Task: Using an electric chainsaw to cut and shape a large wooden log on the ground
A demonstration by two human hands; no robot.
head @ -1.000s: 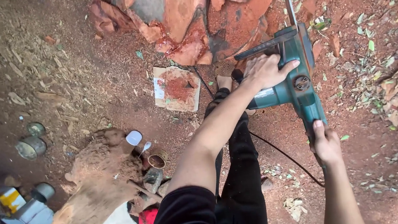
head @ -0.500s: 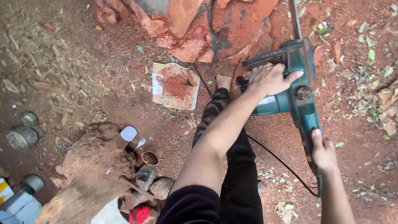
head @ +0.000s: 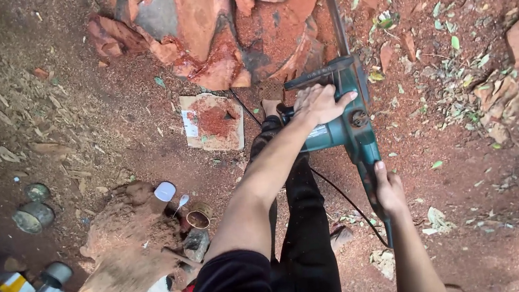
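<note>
Two hands are seen on one teal electric chainsaw (head: 344,127), which is held low over the red earth in front of the person's dark trouser legs. The left hand (head: 319,103) is closed over the black front handle at the top of the saw body, and the right hand (head: 389,187) is wrapped around the rear handle, nearer the camera. The guide bar (head: 332,8) is pointed away from the person and is laid along the right side of the reddish carved wood block (head: 225,25); whether the two touch cannot be told. A black cable (head: 346,205) is trailed from the saw across the ground beside the legs.

Compared with the view half a second ago, the same grip is kept by both hands, and the saw and the wood are found in nearly the same spot of the picture, with no clear change in how the saw is held. A dusty cardboard sheet (head: 213,122) is lying left of the saw, a rough wood stump (head: 123,248) stands further left, and metal tins (head: 33,213) are seen beyond it
</note>
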